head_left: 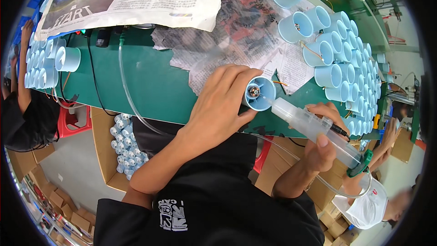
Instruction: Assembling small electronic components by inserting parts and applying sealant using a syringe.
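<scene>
- One light-blue cup [270, 92] is between the left fingers [233, 78] and thumb, which are curled around its outer wall; its mouth tilts toward the syringe.
- The right fingers [331, 111] and thumb wrap the barrel of a clear syringe [304, 122], parted only by its width.
- The syringe's tip points into the cup's mouth, near a small metal part [254, 91]; I cannot tell whether they touch.
- The step in hand looks like dispensing something around that part; whether anything is flowing does not show.
- The next move likely calls for a steady cup and a well-aimed tip.
- The cup is above the near edge of the green tabletop [157, 95], well apart from the cups [327, 76] grouped at right.
</scene>
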A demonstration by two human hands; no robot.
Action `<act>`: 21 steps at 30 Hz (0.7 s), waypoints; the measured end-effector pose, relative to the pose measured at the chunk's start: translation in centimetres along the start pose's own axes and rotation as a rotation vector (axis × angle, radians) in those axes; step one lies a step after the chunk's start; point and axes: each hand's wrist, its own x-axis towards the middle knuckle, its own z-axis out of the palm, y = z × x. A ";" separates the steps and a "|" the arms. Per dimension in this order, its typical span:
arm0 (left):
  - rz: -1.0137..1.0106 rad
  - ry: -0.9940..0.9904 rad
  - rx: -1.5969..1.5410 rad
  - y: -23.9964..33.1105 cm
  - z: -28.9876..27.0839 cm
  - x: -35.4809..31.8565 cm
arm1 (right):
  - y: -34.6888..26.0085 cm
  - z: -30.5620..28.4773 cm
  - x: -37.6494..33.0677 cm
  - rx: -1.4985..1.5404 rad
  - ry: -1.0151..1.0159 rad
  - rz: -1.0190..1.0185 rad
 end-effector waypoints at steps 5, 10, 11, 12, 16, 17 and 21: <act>-0.003 -0.001 0.003 0.0 -0.1 0.0 | 0.1 0.0 0.0 -0.001 -0.001 -0.002; 0.003 -0.005 0.011 0.0 -0.1 -0.1 | 0.1 0.1 0.0 0.012 -0.004 0.011; 0.003 -0.005 0.011 0.0 -0.2 -0.1 | 0.1 0.2 0.0 0.012 -0.004 0.011; 0.001 -0.006 0.012 0.0 -0.2 -0.2 | 0.1 0.2 -0.1 0.008 0.004 0.009; -0.002 -0.005 0.006 0.0 -0.1 -0.1 | 0.0 0.0 0.0 -0.001 -0.010 -0.001; -0.001 -0.006 0.004 0.0 0.0 0.0 | 0.0 -0.1 0.0 -0.002 -0.009 -0.001; -0.002 -0.008 0.000 0.0 0.1 0.3 | 0.1 -0.3 0.2 -0.020 -0.014 0.000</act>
